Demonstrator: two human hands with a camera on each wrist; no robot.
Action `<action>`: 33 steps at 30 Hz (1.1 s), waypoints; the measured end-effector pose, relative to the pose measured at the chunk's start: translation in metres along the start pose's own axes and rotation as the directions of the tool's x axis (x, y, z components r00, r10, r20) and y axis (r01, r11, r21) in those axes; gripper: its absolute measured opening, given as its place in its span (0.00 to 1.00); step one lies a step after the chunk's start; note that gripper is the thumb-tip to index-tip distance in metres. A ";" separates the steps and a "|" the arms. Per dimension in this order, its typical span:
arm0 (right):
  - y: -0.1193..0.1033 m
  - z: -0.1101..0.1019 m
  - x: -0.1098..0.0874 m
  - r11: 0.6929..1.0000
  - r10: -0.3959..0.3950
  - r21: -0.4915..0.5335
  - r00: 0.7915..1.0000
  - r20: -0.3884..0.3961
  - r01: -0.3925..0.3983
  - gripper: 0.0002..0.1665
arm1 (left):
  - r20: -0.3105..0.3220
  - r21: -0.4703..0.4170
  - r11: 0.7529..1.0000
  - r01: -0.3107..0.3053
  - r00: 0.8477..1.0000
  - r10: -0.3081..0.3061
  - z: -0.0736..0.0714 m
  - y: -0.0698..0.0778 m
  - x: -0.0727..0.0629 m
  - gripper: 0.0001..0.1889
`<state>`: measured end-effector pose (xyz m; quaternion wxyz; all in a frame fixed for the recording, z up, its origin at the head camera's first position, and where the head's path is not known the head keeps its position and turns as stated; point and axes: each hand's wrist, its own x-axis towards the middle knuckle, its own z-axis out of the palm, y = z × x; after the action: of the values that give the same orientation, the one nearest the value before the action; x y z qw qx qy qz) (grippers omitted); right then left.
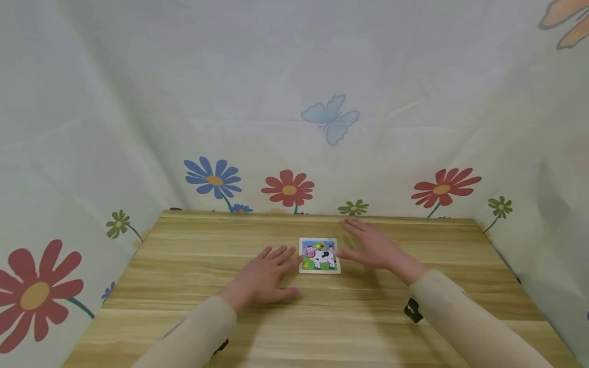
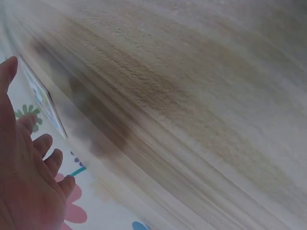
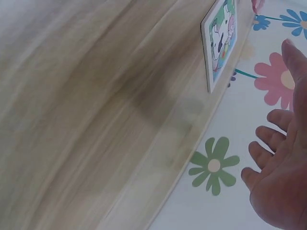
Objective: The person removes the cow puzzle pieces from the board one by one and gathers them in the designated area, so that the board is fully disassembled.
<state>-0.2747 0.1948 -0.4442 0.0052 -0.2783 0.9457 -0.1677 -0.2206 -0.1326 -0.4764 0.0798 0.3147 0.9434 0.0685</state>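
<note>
A small square picture puzzle of a cow (image 1: 319, 256) with a white border lies flat on the wooden table. My left hand (image 1: 268, 276) hovers at its left, fingers spread and the palm facing down; its index fingertip is close to the puzzle's edge, and I cannot tell if it touches. On the other side my right hand (image 1: 369, 246) is stretched out, its thumb beside the puzzle's right edge. Both wrist views show relaxed fingers with nothing held, the left hand (image 2: 29, 163) and the right hand (image 3: 283, 158) each above the table surface.
The wood-grain table (image 1: 184, 255) reaches back to a pale curtain (image 1: 257, 102) printed with flowers and butterflies. The same cloth hangs along the left and right sides. Dark wrist straps (image 1: 413, 309) show under the sleeves.
</note>
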 end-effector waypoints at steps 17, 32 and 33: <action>-0.012 0.020 0.033 0.986 -0.122 0.131 0.986 0.111 0.107 0.43 | 0.057 0.077 0.989 -0.130 0.990 0.126 0.010 0.002 0.017 0.45; -0.015 0.040 0.054 0.975 -0.191 0.137 0.976 0.102 0.177 0.32 | 0.045 0.082 0.980 -0.183 0.983 0.179 0.012 -0.003 0.027 0.43; -0.014 0.042 0.055 0.973 -0.196 0.139 0.975 0.100 0.182 0.32 | 0.045 0.080 0.979 -0.187 0.982 0.184 0.012 -0.003 0.028 0.43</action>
<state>-0.3096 0.1413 -0.4744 0.0606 -0.3752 0.9003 -0.2122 -0.2421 -0.1173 -0.4921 0.0776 0.4054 0.9103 0.0302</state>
